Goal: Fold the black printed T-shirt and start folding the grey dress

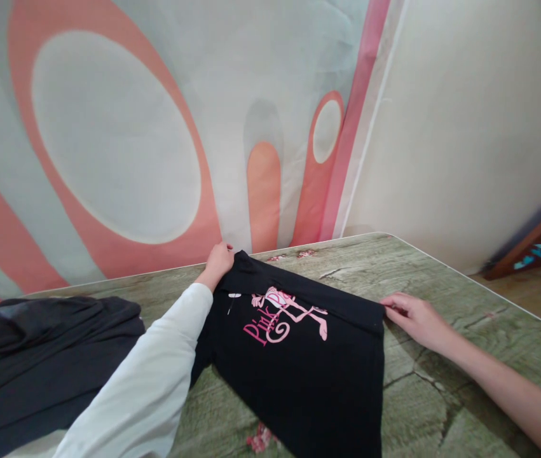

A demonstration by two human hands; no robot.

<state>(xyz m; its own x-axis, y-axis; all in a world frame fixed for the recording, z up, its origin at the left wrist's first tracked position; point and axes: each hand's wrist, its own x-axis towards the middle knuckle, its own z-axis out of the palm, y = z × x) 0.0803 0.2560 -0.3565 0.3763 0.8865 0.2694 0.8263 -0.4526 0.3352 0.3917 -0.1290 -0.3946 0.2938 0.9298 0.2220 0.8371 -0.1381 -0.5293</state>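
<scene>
A black T-shirt with a pink cartoon print and pink lettering lies spread on a green wood-pattern table. My left hand, in a white long sleeve, is closed on the shirt's far left corner near the table's back edge. My right hand, bare-armed, pinches the shirt's right corner, fingers pressed together on the fabric edge. The shirt is stretched flat between both hands and runs toward me off the bottom of the view.
A heap of dark grey clothing lies on the table's left side. A large printed backdrop with orange and pale shapes hangs behind the table. The table's right edge borders a plain wall and a wooden floor.
</scene>
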